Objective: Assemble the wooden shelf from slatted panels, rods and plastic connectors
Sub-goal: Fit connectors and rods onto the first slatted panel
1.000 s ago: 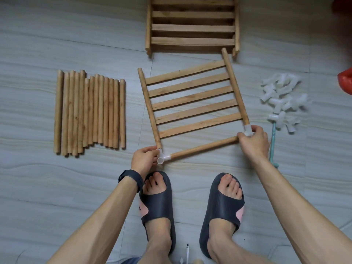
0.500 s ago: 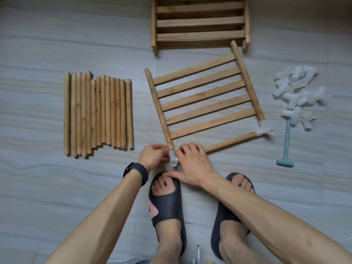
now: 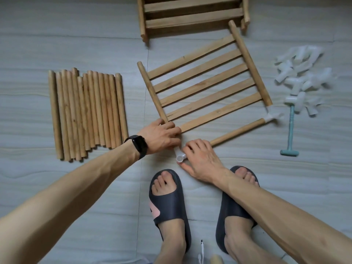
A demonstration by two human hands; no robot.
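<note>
**Floor** [image 3: 57, 35]: grey tile, carrying every part. One person crouches over it in two dark slippers [image 3: 167, 197].

**Panel stack** [image 3: 192, 18], far edge: partly out of view, so the number of panels cannot be told.

**Slatted panel** [image 3: 205, 80], centre, flat and skewed. Hazard: force on one corner may twist it and work the right-corner connector [image 3: 271, 117] loose. One panel, with five slats and two rails.

**Loose rods** [image 3: 85, 111], left, side by side. Hazard: the left forearm passes just above them and a nudge could set them rolling. About thirteen.

**Fitted rod** [image 3: 238, 130], along the panel's near edge, between two connectors. Hazard: if it enters a socket askew it may jam or crack the plastic. One.

**Hands**: the left hand [image 3: 162, 136] is wrapped over the near end of the panel's left rail, bracing it. The right hand [image 3: 200, 159] pinches the near-left connector [image 3: 180, 157], fingers on top and thumb beneath. Judged step: seating that corner. Hazard: a slip could nip a fingertip. Two.

**Connector heap** [image 3: 302, 77], right: too blurred to count. Two connectors are fitted.

**Mallet** [image 3: 290, 130], teal, beside the heap, untouched. One.
</note>
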